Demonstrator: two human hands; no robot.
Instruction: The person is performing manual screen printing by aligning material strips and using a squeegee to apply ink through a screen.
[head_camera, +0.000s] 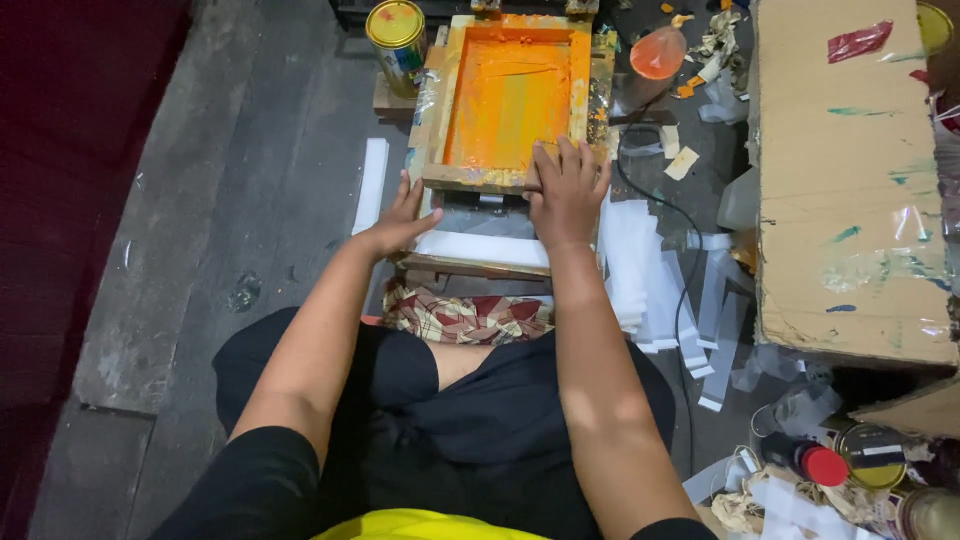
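Note:
A wooden screen-printing frame, its mesh covered in orange ink, lies on a low stand in front of me. My right hand grips the near rail of the frame at its right end, fingers over the top edge. My left hand rests at the left side under the frame, fingers spread on the white sheet lying on the stand's base. A checked cloth lies on my lap just below the stand.
A yellow-lidded paint can stands left of the frame. White plastic strips and a black cable litter the floor at right. A large cardboard box stands at right, with cans and a red-capped bottle below it.

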